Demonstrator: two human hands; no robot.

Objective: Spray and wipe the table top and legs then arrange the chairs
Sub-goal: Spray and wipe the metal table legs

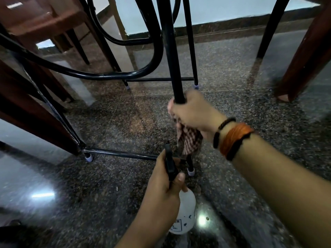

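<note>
**Wiping a table leg low to the floor**

The right hand is wrapped tight around a black table leg, with a checked cloth squeezed between the fingers and the metal. The cloth hangs down below the hand, toward 6 o'clock. It covers the leg there. Below the cloth the foot of the leg shows, with a pale cap on the floor.

The left hand is at 6 o'clock from the right hand, just beside the foot of the leg. It holds a spray bottle by the neck, fingers curled round it. The thumb lies by the black sprayer top, which points up toward 12 o'clock. The bottle is white with a small label near the bottom.

A thin black bar runs along the floor from this leg toward 9 o'clock, to another leg with a pale cap. More black legs and bent tubes stand at 11 and 12 o'clock. Brown chair legs stand at 2 o'clock, and more brown wood is at 9 and 10 o'clock. The right wrist wears an orange band and dark beads.

The floor is dark, speckled and shiny.
</note>
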